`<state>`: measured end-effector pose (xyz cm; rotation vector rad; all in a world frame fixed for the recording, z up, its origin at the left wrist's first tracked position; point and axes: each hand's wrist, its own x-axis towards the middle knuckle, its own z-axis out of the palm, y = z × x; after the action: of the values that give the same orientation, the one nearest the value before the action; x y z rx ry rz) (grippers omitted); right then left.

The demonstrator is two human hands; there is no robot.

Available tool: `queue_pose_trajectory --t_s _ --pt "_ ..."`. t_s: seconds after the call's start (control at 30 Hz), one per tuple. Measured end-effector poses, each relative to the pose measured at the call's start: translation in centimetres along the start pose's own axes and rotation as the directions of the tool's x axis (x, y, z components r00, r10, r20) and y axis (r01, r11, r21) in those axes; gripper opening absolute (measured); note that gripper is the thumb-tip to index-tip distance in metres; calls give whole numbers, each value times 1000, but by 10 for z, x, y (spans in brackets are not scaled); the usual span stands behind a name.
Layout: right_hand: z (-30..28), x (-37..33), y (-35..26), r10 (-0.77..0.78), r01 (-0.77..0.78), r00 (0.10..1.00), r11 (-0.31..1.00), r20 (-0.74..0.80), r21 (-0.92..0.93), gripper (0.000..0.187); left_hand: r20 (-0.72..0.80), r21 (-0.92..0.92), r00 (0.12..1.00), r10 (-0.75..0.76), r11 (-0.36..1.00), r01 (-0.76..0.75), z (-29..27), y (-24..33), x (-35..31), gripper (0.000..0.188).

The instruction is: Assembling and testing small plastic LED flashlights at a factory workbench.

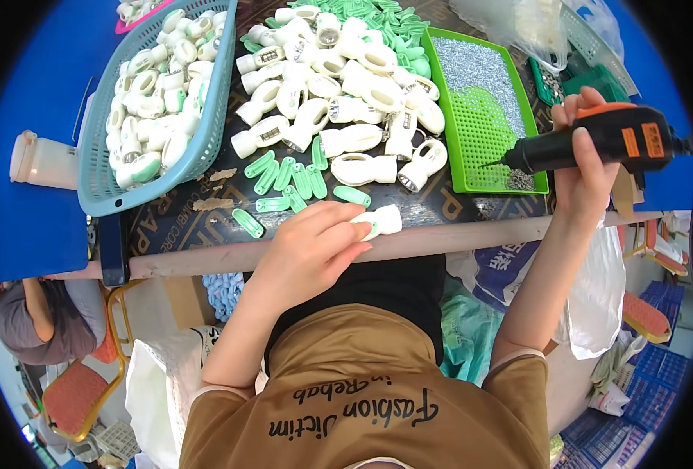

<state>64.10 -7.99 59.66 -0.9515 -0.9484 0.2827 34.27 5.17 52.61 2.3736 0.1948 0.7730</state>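
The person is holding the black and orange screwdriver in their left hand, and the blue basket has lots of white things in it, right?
Not quite: the black and orange screwdriver is in the right hand, not the left hand. The head view shows it. The blue basket does have lots of white things in it.

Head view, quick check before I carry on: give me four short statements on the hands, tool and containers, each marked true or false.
1. The right hand grips a black-and-orange power tool. True.
2. The left hand touches nothing. False: it touches a white part.
3. The green tray stands left of the blue basket. False: it stands to the right.
4. The blue basket holds white pieces. True.
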Motion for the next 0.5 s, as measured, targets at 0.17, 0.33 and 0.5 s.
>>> queue_pose_trajectory --t_s 0.17,0.33,0.5 --pt "25 -12 -12 54 -69 992 989 114 129 41 1 77 1000 -27 997 26 -3 6 1 15" --pt "48 -22 -3 24 -26 997 999 -72 -22 51 -3 63 1000 -20 998 20 -3 3 2 15" --pt "40 -28 6 -46 51 998 989 -40 140 66 13 -12 1000 -1 1000 1 -3 1 3 18"
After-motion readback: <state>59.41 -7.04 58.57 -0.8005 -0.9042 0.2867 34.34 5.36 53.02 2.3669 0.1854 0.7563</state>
